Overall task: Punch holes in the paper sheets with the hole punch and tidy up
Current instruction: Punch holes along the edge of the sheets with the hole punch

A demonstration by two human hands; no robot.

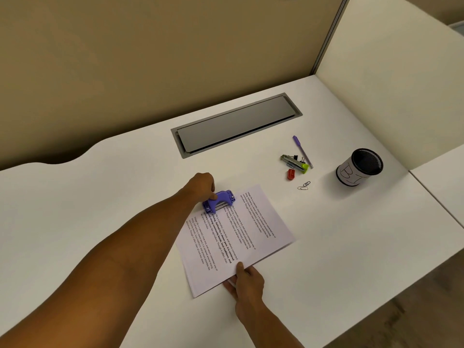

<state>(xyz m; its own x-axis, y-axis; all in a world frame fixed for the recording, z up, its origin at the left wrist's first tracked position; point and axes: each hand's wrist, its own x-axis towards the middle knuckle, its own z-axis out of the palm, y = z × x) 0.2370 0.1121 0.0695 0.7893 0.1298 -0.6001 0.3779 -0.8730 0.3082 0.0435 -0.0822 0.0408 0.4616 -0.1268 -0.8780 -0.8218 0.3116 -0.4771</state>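
Observation:
A stack of printed paper sheets (238, 237) lies slanted on the white desk (100, 209). Its far left edge sits in the mouth of a purple hole punch (221, 200). My left hand (202, 184) grips the punch from the left, thumb on its top. My right hand (247, 280) pinches the near edge of the stack, thumb on top and fingers underneath.
To the right lie a green stapler (296, 164) with binder clips, a purple pen (302, 151), a small red object (291, 174) and paper clips (304, 185). A black mesh pen cup (359, 167) stands further right. A grey cable hatch (236, 124) sits behind. Partition walls close off the back and right.

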